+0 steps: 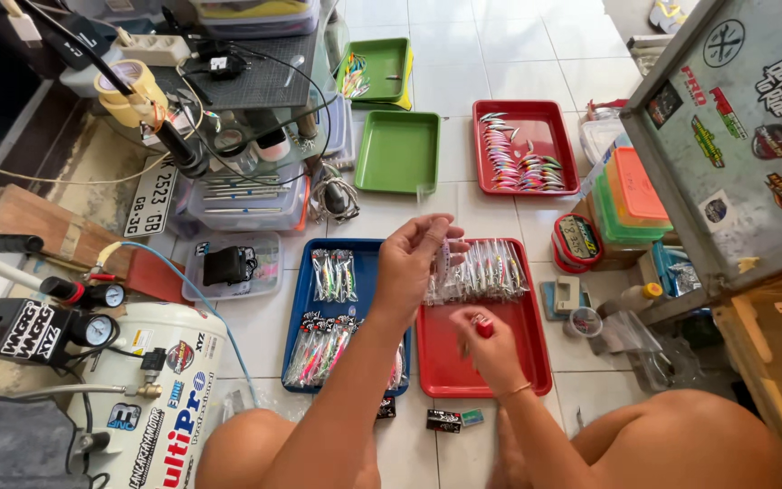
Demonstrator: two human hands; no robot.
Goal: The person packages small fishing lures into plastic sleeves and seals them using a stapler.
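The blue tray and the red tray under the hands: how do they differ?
The blue tray holds two groups of bagged lures, one at its far end and one nearer; the red tray has a single row at its far end, its near half bare. The blue tray lies under the left forearm, the red under the right hand. Both are rectangular, side by side on the tiled floor.

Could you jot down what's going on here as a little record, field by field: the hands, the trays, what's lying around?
Left hand: raised, pinching a small clear packet
Right hand: holds a small red object, kind unclear
Near red tray: row of clear packets along its far edge
Blue tray: packaged fishing lures
Far red tray: loose lures
Green tray: nothing visible inside
Left side: white air compressor tank
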